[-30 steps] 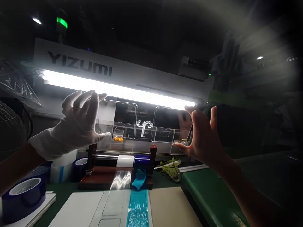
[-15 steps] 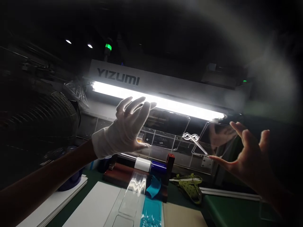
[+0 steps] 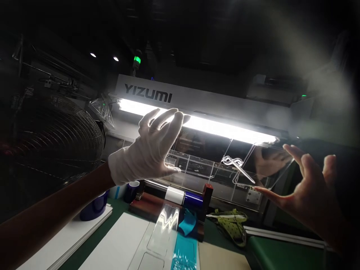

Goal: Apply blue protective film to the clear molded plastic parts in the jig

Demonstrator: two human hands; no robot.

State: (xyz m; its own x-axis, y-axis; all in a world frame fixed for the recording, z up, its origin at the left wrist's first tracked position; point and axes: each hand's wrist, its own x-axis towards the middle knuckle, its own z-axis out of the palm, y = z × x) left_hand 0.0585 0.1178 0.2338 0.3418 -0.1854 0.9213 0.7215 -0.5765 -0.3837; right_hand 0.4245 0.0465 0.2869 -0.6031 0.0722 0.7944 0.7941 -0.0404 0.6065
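Clear part (image 3: 225, 161) held up against the lamp (image 3: 202, 125), above the desk's (image 3: 270, 251) far edge. Gloved left hand (image 3: 149, 150) gripping its left end between thumb and fingers; bare right hand (image 3: 309, 191) pinching its right end, fingers spread. Below: tape holder (image 3: 182, 197), teal strip (image 3: 185, 247), fan (image 3: 53, 135) at left.

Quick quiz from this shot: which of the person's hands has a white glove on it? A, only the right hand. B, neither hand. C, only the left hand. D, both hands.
C: the left hand wears a white glove, while the right hand is bare; between them they hold the clear plastic piece up to the light tube.
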